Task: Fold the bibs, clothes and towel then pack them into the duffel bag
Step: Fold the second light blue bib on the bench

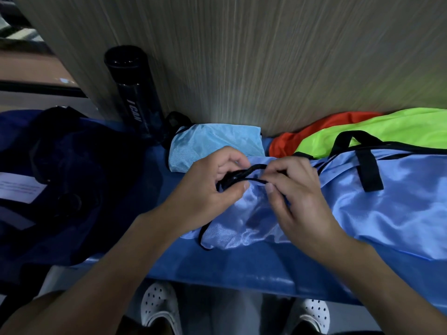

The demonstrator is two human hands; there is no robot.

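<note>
Under both hands lies a shiny light-blue bib (387, 201) with black edging, spread over the blue-covered worktop (242, 269) and running off to the right of the right hand. The left hand (212, 189) has its fingers curled round a bunched black strap (242, 172) of that bib; the right hand (297, 197) pinches the same strap between thumb and forefinger, so the two hands nearly meet over the cloth.

Just beyond the left hand sits a folded pale-blue bib (212, 143), resting against a wood-grain panel (266, 56). Beyond the right hand an orange bib (314, 131) and a neon-green bib (399, 126) lie heaped against the same panel, the green one partly over the orange.

Left of the left hand – well apart from it – slumps the dark navy duffel bag (72, 177). A black bottle (135, 100) stands upright beyond the bag, close to the panel. Below the hands, past the worktop's near edge, white perforated clogs (159, 308) show.
</note>
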